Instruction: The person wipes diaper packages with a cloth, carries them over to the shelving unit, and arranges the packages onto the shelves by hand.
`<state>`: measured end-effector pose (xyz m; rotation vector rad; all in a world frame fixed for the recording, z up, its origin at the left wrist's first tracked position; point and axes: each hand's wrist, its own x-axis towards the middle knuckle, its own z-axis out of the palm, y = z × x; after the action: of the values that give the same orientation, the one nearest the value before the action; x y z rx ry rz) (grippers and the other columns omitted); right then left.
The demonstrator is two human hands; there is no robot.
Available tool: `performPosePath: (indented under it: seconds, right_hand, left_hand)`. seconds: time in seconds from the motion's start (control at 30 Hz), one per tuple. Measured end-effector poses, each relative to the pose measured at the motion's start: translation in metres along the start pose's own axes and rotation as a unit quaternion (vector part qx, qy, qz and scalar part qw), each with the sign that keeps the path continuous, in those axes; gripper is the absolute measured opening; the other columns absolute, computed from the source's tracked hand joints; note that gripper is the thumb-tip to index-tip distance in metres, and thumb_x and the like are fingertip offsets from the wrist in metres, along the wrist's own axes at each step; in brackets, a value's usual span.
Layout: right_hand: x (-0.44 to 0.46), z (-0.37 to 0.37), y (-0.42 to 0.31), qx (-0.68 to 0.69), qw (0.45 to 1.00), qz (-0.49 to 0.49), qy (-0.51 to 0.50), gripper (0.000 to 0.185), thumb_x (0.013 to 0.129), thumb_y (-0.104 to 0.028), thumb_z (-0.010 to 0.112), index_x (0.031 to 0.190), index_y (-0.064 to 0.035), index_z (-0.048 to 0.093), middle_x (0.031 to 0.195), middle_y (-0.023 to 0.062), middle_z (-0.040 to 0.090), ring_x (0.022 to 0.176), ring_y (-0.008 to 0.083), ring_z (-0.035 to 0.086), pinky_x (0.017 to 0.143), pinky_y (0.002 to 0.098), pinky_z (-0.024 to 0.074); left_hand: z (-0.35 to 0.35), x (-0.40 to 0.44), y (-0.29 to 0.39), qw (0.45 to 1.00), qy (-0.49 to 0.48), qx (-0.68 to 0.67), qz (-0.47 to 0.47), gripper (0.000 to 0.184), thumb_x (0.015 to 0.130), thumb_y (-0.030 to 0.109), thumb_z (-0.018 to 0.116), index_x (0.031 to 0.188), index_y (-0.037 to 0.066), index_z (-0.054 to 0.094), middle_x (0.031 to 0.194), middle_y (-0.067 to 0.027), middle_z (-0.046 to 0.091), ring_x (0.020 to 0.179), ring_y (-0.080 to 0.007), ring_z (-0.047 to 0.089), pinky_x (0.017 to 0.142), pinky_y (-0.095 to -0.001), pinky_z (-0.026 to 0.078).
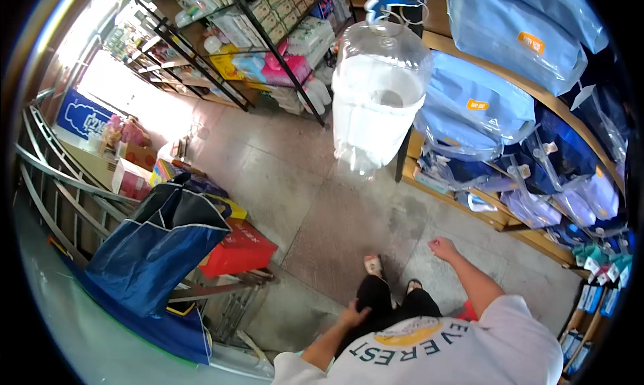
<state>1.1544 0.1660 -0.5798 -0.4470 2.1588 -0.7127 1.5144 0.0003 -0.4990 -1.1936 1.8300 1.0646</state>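
My left hand (353, 315) is by the thigh of my black trousers (373, 298), its fingers loosely stretched with nothing visible in them. My right hand (441, 248) hangs out in front over the tiled floor, fingers curled in, with no object showing in it. Under my right forearm, a small patch of a red thing (467, 311) shows; the rest is hidden. A white bag in clear plastic wrap (379, 103) hangs ahead, apart from both hands. My feet in sandals (373, 265) are on the floor below.
Light-blue bags in clear plastic (477, 103) line the wooden shelves on the right. Black metal racks (275, 46) with packaged goods stand ahead. On the left are a metal ladder (74, 177), a dark-blue bag (154, 244) and a red box (238, 249).
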Motion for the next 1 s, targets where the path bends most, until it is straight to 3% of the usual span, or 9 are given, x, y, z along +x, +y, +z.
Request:
performPosePath:
  seconds: [0.07,0.17,0.2,0.27,0.4,0.6,0.67,0.7,1.0]
  right_hand:
    - [-0.012,-0.004,-0.017,-0.1,0.994,-0.026,-0.025,0.038,0.075,-0.041,0.06,0.09,-0.006,0.064,0.086,0.0176,0.064,0.085,0.0342,0.06,0.074,0.041,0.0479]
    - [-0.033,0.016,-0.016,-0.235,0.967,-0.08,-0.062,0.028,0.076,-0.035,0.053,0.079,-0.01,0.066,0.078,0.0152,0.064,0.075,0.0332,0.061,0.065,0.0423,0.0486]
    - [-0.011,0.042,0.02,-0.341,0.919,-0.111,-0.165,0.036,0.08,-0.039,0.049,0.083,-0.0077,0.066,0.094,0.0163,0.063,0.086,0.032,0.061,0.075,0.0423,0.0484]
    - [-0.02,0.062,0.013,-0.483,0.81,-0.17,-0.285,0.041,0.084,-0.042,0.043,0.086,-0.0098,0.067,0.092,0.0121,0.065,0.083,0.0301,0.062,0.069,0.0446,0.0501]
    - [-0.008,0.117,-0.036,-0.327,0.831,0.212,-0.396,0.05,0.086,-0.048,0.039,0.103,-0.0066,0.061,0.102,0.0138,0.061,0.081,0.0292,0.063,0.066,0.0442,0.0508]
    - [0.035,0.129,-0.182,-0.205,0.837,0.319,-0.395,0.06,0.087,-0.052,0.039,0.125,-0.0063,0.047,0.122,0.0179,0.051,0.084,0.0268,0.063,0.068,0.0411,0.052]
    - [0.021,0.089,-0.307,-0.144,0.831,0.405,-0.353,0.063,0.088,-0.05,0.039,0.134,-0.0077,0.034,0.136,0.0167,0.038,0.089,0.026,0.063,0.072,0.0396,0.0525]
    - [0.052,0.102,-0.269,-0.055,0.832,0.394,-0.386,0.063,0.089,-0.049,0.039,0.138,-0.012,0.026,0.143,0.0142,0.025,0.093,0.0281,0.062,0.076,0.0386,0.0523]
    - [0.2,0.029,-0.435,-0.214,0.931,0.2,-0.219,0.04,0.078,-0.031,0.058,0.115,-0.0151,0.055,0.121,0.013,0.048,0.099,0.0305,0.059,0.085,0.0457,0.0453]
  left_hand:
    - [-0.043,-0.016,-0.019,0.996,0.028,-0.048,-0.071,0.065,0.079,0.055,0.053,0.12,0.004,0.052,0.116,-0.0187,0.056,0.11,-0.0315,0.052,0.092,-0.0379,0.041]
    - [-0.049,0.035,-0.14,0.991,0.03,-0.104,-0.077,0.057,0.08,0.047,0.053,0.118,0.005,0.054,0.106,-0.0157,0.062,0.103,-0.0307,0.056,0.089,-0.0383,0.043]
    - [-0.061,0.02,-0.147,0.986,0.128,-0.086,-0.071,0.054,0.08,0.044,0.055,0.117,0.005,0.054,0.102,-0.0146,0.063,0.101,-0.0303,0.058,0.088,-0.0377,0.043]
    - [-0.085,0.032,-0.18,0.984,0.091,-0.105,-0.114,0.05,0.08,0.042,0.055,0.113,0.004,0.057,0.105,-0.0159,0.062,0.102,-0.0308,0.057,0.088,-0.0374,0.043]
    - [-0.132,0.094,-0.243,0.991,0.085,-0.08,-0.067,0.046,0.079,0.039,0.054,0.107,0.003,0.06,0.107,-0.0195,0.06,0.103,-0.0325,0.056,0.087,-0.038,0.044]
    - [-0.371,0.091,-0.13,0.951,0.239,-0.138,0.136,0.039,0.08,0.032,0.057,0.105,0.002,0.059,0.098,-0.0187,0.063,0.096,-0.0333,0.059,0.082,-0.0397,0.046]
    - [-0.444,0.113,-0.078,0.943,0.259,-0.118,0.171,0.038,0.08,0.031,0.056,0.101,0.0,0.059,0.097,-0.02,0.063,0.094,-0.0342,0.059,0.081,-0.0395,0.046]
    - [-0.473,0.133,-0.055,0.939,0.268,-0.111,0.186,0.038,0.08,0.032,0.057,0.1,-0.001,0.059,0.094,-0.0197,0.063,0.09,-0.0352,0.06,0.079,-0.0409,0.046]
    - [-0.626,0.148,0.203,0.867,0.245,-0.08,0.426,0.03,0.085,0.021,0.057,0.109,0.002,0.058,0.093,-0.0115,0.064,0.084,-0.0199,0.061,0.075,-0.0307,0.048]
